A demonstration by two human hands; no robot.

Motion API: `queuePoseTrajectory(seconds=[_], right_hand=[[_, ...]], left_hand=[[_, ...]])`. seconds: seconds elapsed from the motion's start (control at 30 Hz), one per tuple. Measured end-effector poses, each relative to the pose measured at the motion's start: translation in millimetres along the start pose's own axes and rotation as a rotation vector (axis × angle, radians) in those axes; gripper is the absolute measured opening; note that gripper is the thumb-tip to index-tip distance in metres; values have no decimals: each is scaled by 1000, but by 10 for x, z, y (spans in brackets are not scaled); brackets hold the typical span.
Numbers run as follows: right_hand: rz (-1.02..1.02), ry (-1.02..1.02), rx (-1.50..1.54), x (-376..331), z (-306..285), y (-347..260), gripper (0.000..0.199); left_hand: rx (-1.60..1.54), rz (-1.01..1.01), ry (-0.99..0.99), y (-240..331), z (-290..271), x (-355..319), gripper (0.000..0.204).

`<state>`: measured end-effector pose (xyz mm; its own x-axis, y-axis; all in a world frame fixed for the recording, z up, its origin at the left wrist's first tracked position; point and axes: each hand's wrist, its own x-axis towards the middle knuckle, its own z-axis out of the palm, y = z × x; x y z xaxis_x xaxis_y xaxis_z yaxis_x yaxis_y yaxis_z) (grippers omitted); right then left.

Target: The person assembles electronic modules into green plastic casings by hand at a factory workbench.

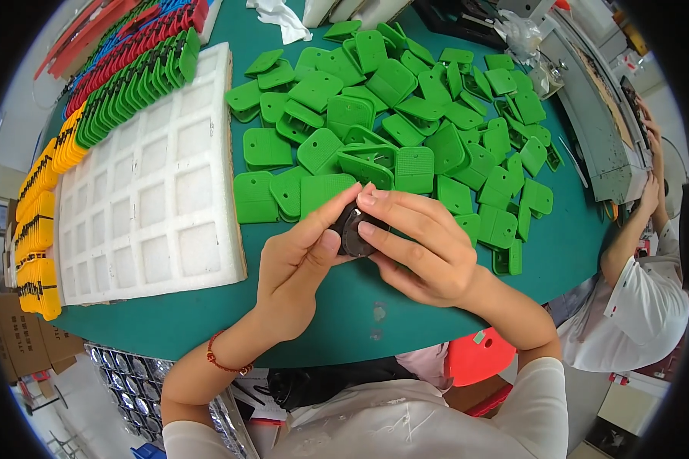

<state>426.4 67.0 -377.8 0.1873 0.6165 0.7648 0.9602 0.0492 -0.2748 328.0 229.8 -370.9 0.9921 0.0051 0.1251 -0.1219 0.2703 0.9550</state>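
Note:
Between my two hands, over the front of the table, is a small round black part [357,234], its kind too covered by fingers to tell. My left hand [302,256] grips its left side with thumb and fingers. From the right, my right hand [429,249] closes on it with the fingertips at its top and face. Just beyond the hands lies a wide heap of green plastic clips [352,115], spread loosely in many directions. A white foam tray [145,191] with square pockets lies to the left of my hands.
Rows of yellow clips [36,229], green clips [138,88] and red clips [142,50] line the tray's far left side. A grey metal machine [601,115] stands at the right, beside another person [635,306]. A red stool [478,359] is below the table edge.

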Motion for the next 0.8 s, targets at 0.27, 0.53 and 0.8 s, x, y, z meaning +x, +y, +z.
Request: queuePoseTrajectory(seconds=[0.27, 0.53, 0.8], right_hand=[[14, -8, 13, -3, 3, -9, 38], [22, -13, 20, 0, -1, -23, 38], [6, -30, 17, 4, -22, -11, 37]], left_hand=[[26, 23, -14, -24, -14, -10, 42], [139, 83, 17, -35, -2, -21, 40], [346, 127, 36, -7, -3, -38, 38]])
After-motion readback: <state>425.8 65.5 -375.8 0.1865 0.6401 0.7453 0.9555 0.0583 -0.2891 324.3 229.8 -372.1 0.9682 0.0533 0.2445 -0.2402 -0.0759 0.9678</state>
